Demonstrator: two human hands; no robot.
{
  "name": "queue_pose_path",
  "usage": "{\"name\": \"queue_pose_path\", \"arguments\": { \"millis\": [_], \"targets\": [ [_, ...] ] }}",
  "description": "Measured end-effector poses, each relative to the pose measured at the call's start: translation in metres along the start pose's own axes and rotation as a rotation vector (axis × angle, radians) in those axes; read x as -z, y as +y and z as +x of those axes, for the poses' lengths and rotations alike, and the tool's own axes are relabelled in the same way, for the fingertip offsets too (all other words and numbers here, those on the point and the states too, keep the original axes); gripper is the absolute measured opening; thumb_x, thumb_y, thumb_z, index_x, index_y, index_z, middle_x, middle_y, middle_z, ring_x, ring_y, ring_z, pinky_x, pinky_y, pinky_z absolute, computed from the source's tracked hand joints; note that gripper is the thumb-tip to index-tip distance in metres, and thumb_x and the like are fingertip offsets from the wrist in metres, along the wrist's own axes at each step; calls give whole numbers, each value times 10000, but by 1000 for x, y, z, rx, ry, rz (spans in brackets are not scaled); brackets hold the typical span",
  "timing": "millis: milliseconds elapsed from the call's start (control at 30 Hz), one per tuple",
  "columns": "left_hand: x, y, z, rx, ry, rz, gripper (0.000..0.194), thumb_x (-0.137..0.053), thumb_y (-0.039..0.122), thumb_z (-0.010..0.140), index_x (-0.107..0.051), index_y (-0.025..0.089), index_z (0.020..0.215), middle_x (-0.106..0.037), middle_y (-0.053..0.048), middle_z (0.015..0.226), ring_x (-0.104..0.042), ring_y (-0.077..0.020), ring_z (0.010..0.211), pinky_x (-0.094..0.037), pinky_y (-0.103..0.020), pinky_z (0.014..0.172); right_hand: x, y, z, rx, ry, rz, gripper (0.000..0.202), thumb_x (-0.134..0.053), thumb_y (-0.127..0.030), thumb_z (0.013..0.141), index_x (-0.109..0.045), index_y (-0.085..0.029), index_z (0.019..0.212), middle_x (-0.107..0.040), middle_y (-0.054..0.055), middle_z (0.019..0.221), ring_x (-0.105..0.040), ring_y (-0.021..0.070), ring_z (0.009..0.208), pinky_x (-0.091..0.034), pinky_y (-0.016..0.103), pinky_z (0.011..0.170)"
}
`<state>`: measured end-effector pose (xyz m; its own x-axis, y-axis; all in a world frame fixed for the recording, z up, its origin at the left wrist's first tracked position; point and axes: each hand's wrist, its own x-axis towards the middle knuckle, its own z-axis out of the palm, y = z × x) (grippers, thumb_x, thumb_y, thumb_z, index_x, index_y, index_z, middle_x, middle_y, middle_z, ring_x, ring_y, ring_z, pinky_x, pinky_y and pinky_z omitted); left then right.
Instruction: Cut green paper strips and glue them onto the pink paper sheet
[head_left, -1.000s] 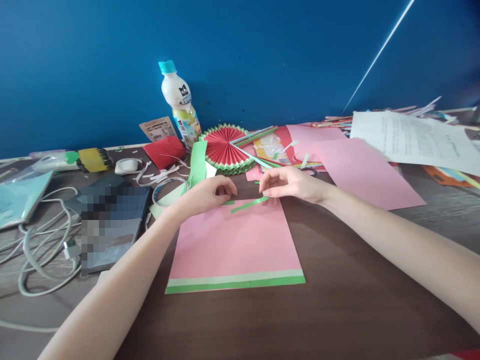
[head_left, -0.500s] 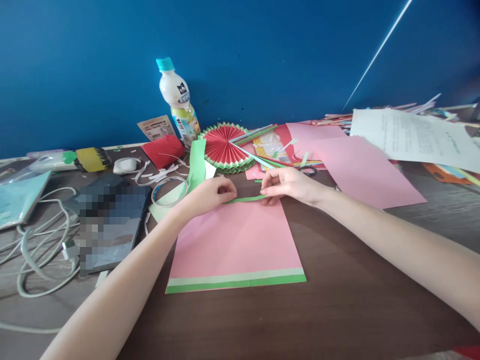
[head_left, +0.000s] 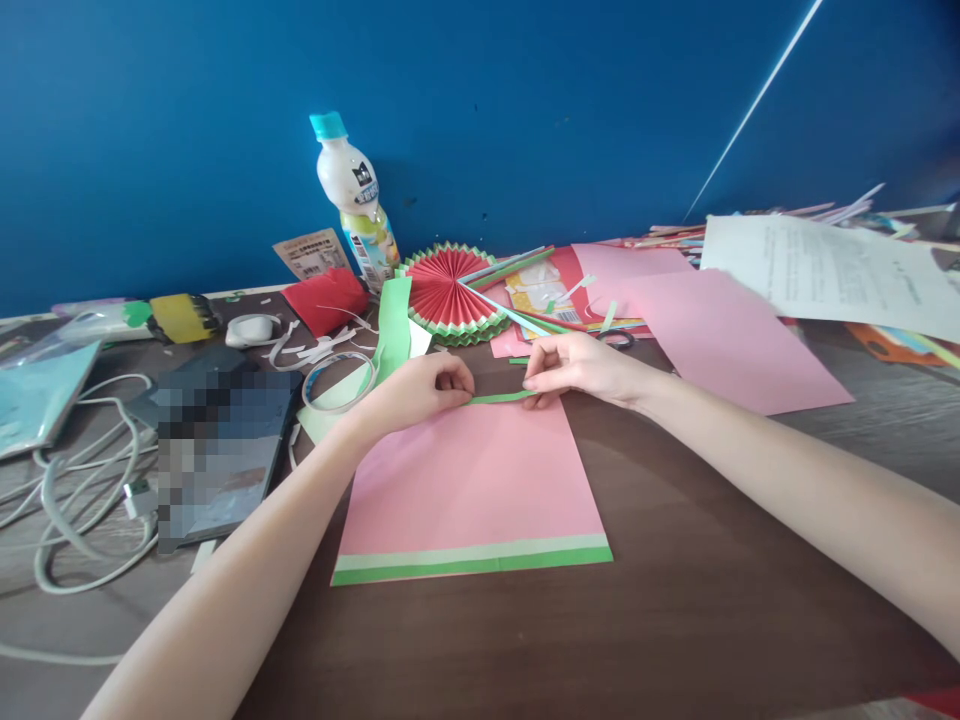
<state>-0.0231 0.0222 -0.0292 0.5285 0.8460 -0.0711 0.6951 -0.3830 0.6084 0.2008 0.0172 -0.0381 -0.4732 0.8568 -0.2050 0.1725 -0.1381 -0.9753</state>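
A pink paper sheet (head_left: 472, 480) lies flat on the dark table, with a pale green and a bright green band along its near edge. At its far edge runs a narrow green paper strip (head_left: 501, 398). My left hand (head_left: 439, 385) has its fingers curled closed at the strip's left part, resting on the sheet's far edge. My right hand (head_left: 566, 370) pinches the strip's right end between thumb and fingers. Just behind them stands a pleated red paper fan (head_left: 450, 290) with a green rim.
Left are a roll of tape (head_left: 341, 385), a blurred dark device (head_left: 225, 460), white cables (head_left: 56, 500) and a green paper piece (head_left: 394, 320). A drink bottle (head_left: 356, 205) stands near the blue wall. Pink sheets (head_left: 742, 345) and a printed page (head_left: 832, 280) lie right.
Almost nothing differs. My left fingers have shifted very slightly along the green strip, and the right hand stays at its right end.
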Motion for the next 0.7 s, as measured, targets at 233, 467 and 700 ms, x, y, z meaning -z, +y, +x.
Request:
{"name": "queue_pose_path", "arguments": {
  "millis": [233,467,700],
  "targets": [
    [1,-1,0,-3,2,-7,72,-537,170,695,-594,162,738,-562,24,684,-487,-84,582,-388,-199,546,1,1,0,6,-11,4,120,-673,-127,680,-555,-112,691,-633,24,656,-680,176,674,-552,254,615],
    [0,-2,-1,-21,-3,3,101,-518,212,708,-599,168,749,-575,12,712,-501,-97,605,-406,-212,578,0,0,0,4,-2,-14,123,-676,-129,681,-555,-114,685,-638,32,662,-679,176,673,-553,251,607],
    [0,0,-1,-3,22,33,144,-492,260,745,-606,172,758,-589,2,746,-523,-115,654,-411,-225,618,1,1,1,8,-15,-13,134,-681,-152,687,-551,-118,690,-656,43,664,-679,172,678,-554,257,623]
  ]
}}
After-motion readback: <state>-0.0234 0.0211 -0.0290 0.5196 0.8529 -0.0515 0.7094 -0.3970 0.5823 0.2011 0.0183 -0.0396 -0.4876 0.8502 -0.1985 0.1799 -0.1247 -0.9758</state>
